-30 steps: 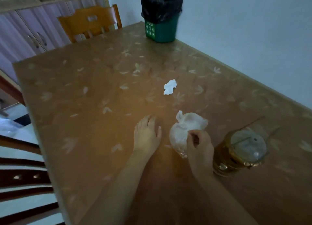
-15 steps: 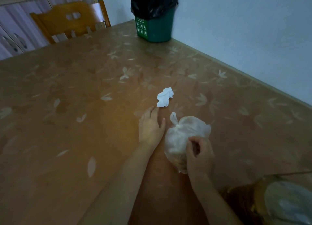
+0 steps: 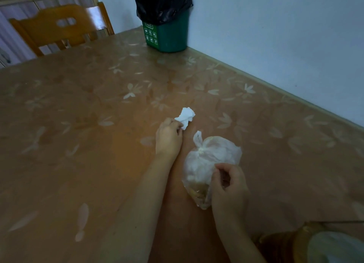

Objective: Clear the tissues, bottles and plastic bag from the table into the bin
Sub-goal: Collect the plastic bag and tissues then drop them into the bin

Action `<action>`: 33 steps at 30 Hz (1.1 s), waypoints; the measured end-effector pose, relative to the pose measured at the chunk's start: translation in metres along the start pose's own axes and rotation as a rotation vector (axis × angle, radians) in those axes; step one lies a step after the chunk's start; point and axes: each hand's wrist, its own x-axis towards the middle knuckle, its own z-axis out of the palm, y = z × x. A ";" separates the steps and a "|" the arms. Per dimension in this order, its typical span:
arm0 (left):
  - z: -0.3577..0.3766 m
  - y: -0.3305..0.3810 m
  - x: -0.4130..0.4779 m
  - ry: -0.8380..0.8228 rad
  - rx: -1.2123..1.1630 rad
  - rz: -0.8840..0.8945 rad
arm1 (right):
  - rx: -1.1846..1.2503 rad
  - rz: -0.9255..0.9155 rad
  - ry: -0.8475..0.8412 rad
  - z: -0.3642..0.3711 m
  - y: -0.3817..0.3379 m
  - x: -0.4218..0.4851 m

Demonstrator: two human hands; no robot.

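Pinching near edge of crumpled white tissue [image 3: 186, 116] at mid-worktop [image 3: 78, 124], left hand [image 3: 169, 138] had fingers curled. Right hand [image 3: 229, 185] gripped knotted translucent plastic bag [image 3: 208, 160] just beside left forearm. Green bin [image 3: 173, 36], black-lined, stood at far corner against wall; white icon panel on side, no writing legible. Amber bottle [image 3: 285, 245] was cut off at bottom right.

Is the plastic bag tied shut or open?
Tied shut: the bag is knotted at its top, with a tail sticking up. The right hand grips its side.
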 end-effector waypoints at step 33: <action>-0.230 0.126 -0.346 0.264 -0.539 -0.454 | -0.034 -0.300 -0.266 -0.141 -0.110 -0.185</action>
